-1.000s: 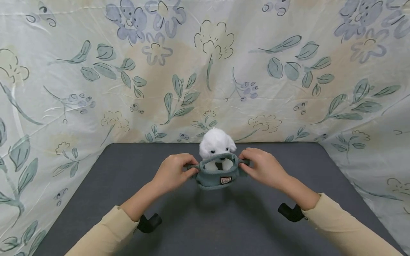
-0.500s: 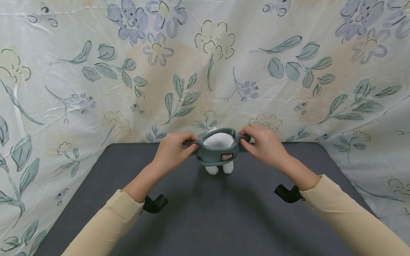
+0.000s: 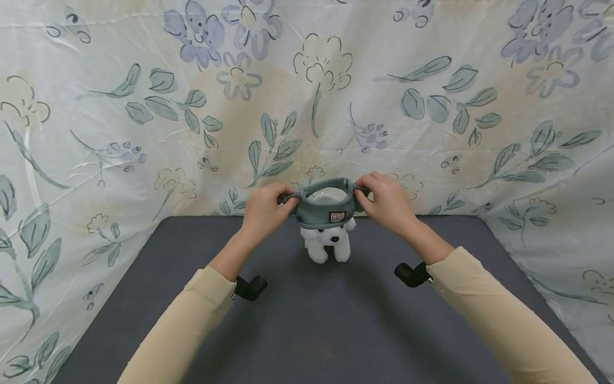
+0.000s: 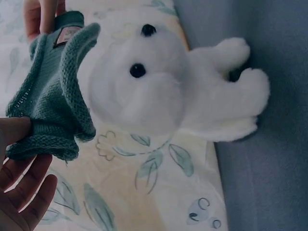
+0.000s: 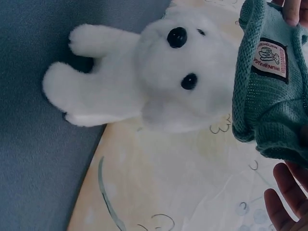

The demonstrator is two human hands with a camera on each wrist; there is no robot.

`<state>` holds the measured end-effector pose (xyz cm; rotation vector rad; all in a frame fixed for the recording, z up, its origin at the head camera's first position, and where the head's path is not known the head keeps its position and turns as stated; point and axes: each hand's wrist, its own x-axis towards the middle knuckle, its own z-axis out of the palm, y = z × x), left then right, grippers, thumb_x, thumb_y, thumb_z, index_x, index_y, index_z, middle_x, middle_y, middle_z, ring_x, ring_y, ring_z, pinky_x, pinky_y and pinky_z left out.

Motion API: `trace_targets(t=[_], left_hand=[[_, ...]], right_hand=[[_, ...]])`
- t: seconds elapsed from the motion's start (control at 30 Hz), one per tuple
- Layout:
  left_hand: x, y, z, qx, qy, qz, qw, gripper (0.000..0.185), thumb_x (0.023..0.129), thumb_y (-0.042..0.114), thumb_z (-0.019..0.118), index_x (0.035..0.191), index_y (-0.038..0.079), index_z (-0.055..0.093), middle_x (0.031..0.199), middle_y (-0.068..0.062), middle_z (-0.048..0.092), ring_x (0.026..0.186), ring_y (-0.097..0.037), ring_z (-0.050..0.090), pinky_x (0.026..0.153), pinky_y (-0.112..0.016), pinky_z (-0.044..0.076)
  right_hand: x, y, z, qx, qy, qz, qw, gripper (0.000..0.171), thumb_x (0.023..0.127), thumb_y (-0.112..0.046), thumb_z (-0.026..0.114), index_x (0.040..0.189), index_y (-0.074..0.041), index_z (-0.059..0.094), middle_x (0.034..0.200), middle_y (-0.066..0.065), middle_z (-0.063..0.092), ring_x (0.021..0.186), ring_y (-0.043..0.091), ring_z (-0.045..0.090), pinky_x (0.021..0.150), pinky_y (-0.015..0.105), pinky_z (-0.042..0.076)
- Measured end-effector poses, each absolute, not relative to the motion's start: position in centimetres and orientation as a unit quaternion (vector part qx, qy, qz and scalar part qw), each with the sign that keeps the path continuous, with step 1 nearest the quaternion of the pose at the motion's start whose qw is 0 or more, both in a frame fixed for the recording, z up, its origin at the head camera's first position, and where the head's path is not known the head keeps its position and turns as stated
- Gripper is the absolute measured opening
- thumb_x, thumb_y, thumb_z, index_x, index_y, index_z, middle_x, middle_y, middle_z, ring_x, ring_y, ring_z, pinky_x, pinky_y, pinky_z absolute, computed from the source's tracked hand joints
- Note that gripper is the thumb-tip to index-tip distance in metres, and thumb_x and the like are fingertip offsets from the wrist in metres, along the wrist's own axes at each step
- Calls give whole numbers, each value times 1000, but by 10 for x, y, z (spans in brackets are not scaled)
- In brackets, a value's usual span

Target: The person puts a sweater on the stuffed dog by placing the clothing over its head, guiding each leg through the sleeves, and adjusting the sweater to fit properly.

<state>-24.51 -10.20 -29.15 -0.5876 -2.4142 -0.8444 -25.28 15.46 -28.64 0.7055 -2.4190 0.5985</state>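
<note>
The knit sweater (image 3: 322, 211) hangs in the air just over the head of the white plush dog (image 3: 328, 242), stretched between the 2 hands. The dog sits upright on the dark table (image 3: 307, 330), near the back edge, in front of the floral cloth (image 3: 144, 106). In both wrist views the sweater is beside the dog's head and apart from it; the small patch on the sweater (image 5: 268, 58) faces the person.

To do this step well, I think the opening should stay wide and level, and the pull should be equal on both sides, so the knit does not catch on the dog's ears or tip the toy over.

The left hand (image 3: 264, 212) pinches the left edge of the sweater with curled fingers and thumb. The right hand (image 3: 384, 202) pinches the right edge in the same way. Neither hand touches the dog.
</note>
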Motion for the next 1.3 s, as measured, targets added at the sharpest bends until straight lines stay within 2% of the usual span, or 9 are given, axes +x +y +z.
trace_targets(t=[0.43, 0.93, 1.3], left_hand=[[-270, -96, -308, -152, -897, -346, 229, 19, 86, 16, 66, 102, 9, 70, 90, -8, 69, 77, -21, 64, 64, -33, 51], [-277, -94, -329, -122, -905, -352, 204, 14, 85, 17, 66, 97, 11, 71, 84, -5, 67, 73, -19, 62, 60, -32, 48], [-276, -92, -342, -115, -911, -356, 173, 15, 86, 18, 66, 98, 11, 71, 84, -5, 69, 69, -17, 62, 57, -30, 48]], right_hand=[[-273, 146, -300, 208, -920, 236, 234, 16, 92, -14, 55, 99, -4, 64, 92, 12, 61, 79, 26, 56, 65, 38, 44], [-285, 142, -313, 183, -931, 213, 233, 17, 91, -14, 56, 99, -2, 65, 89, 13, 61, 75, 25, 55, 60, 37, 44], [-286, 142, -322, 173, -943, 213, 190, 19, 91, -17, 57, 102, -4, 65, 94, 13, 62, 78, 25, 57, 63, 38, 47]])
